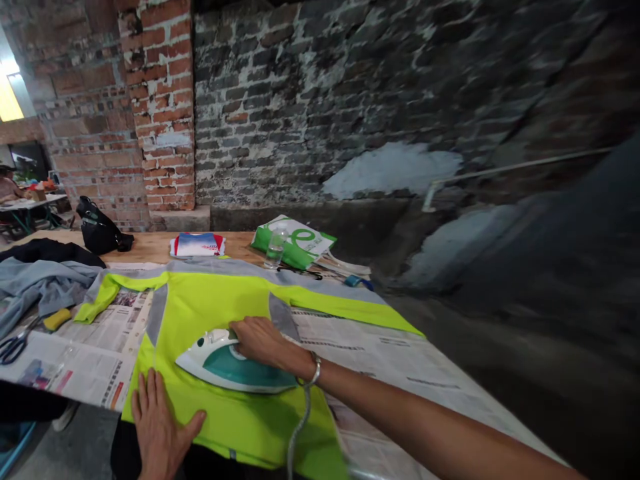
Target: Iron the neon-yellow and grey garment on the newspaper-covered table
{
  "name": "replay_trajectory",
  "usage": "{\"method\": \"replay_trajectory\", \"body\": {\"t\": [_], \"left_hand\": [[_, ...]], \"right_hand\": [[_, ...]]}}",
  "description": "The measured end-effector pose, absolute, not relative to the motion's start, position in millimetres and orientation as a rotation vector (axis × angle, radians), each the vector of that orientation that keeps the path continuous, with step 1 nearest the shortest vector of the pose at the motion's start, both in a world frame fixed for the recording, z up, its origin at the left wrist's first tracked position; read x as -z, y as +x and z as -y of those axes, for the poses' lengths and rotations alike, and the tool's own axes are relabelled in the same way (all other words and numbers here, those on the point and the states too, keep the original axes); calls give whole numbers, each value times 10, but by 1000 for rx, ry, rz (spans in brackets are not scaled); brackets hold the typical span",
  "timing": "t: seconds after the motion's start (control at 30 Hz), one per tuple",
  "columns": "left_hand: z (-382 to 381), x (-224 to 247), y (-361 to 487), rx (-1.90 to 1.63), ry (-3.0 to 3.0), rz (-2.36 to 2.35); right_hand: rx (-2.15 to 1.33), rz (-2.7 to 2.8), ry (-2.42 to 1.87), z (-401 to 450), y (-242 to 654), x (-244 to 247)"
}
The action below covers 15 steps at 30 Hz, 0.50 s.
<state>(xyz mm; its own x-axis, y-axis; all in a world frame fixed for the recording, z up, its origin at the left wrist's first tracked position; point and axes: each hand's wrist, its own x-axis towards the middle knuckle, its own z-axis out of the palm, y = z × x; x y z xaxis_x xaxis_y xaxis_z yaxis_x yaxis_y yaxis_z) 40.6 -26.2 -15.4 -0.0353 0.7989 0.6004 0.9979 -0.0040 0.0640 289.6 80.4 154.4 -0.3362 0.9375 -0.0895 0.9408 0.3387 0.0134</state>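
Wrapping over the top of a white-and-teal steam iron (235, 370), the right grip (263, 343) held its handle, with the iron standing on a fluorescent yellow long-sleeved shirt with grey panels (225, 313). The left grip (160, 420) lay open and flat on that shirt, fingers spread, close to the near edge of the wooden bench (150, 247). The shirt was spread over newspaper sheets (400, 360), sleeves out to both sides; the cloth did not show how much had been pressed. Along the far edge sat a folded red, white and blue garment (197, 245), a green-and-white plastic bag (293, 241) and a clear water bottle (275, 248); black-handled scissors (15, 347) lay at the left edge.
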Motion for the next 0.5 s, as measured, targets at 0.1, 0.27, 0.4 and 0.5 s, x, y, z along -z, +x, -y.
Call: {"method": "replay_trajectory", "body": {"t": [0.1,0.27,0.4,0.5], "left_hand": [[294,144,407,677,-1853,1889],[344,58,446,639,-1859,1851],[362,43,438,619,-1854,1810],[355,131,380,590,-1872,1781]], "right_hand": [[12,-2474,1837,-1147,2977,-1539],[-12,-2412,1964,-1953,3170,-1516],[-28,-2381,2045,-2582,3288,-1518],[-55,-2335,2137,-2883,3312,-1548]]}}
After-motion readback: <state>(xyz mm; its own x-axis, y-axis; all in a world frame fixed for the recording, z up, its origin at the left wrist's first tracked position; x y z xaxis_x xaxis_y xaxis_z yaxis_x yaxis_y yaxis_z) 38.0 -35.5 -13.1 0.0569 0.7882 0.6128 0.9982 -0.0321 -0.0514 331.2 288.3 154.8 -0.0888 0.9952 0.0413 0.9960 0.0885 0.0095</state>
